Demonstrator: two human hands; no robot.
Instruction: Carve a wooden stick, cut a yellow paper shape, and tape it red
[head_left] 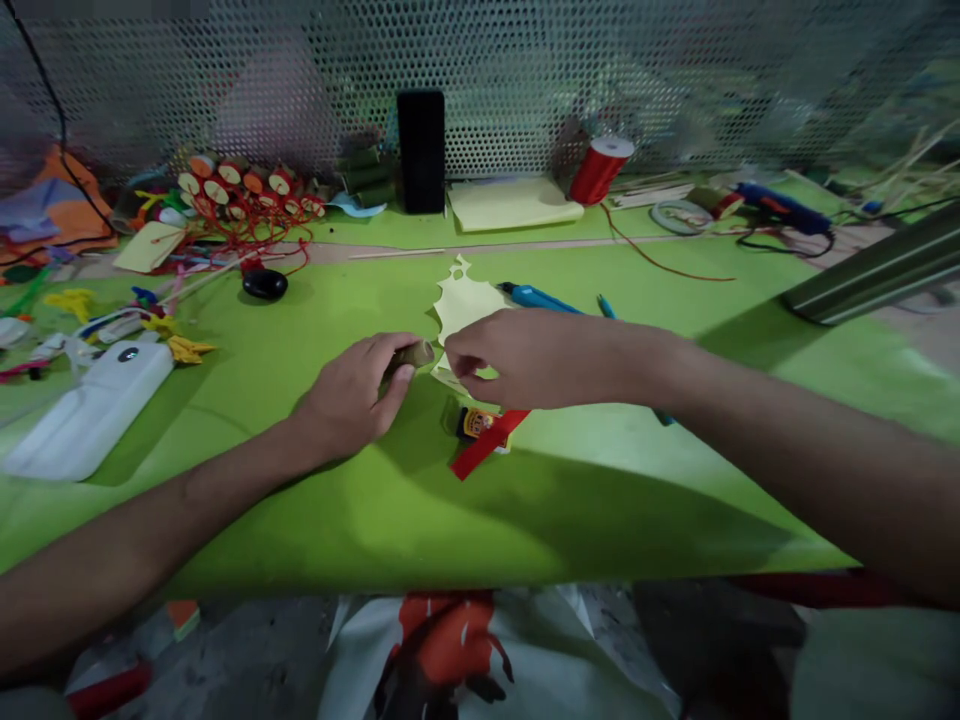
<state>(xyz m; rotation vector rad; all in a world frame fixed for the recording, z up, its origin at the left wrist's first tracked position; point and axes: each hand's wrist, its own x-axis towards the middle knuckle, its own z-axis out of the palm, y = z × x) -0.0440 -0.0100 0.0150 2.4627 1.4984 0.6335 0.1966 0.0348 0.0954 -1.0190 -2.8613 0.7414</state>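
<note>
While right hand (480, 362) curls, left hand (365, 393) grips tube (417, 354)

Table (360, 520) lime green — spool (596, 175) red — phone (421, 152) black.

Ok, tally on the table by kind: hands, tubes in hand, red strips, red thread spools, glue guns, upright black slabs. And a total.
Hands: 2 (left hand, right hand)
Tube in left hand: 1
Red strip: 1
Red thread spool: 1
Glue gun: 1
Upright black slab: 1
Total: 7
</note>
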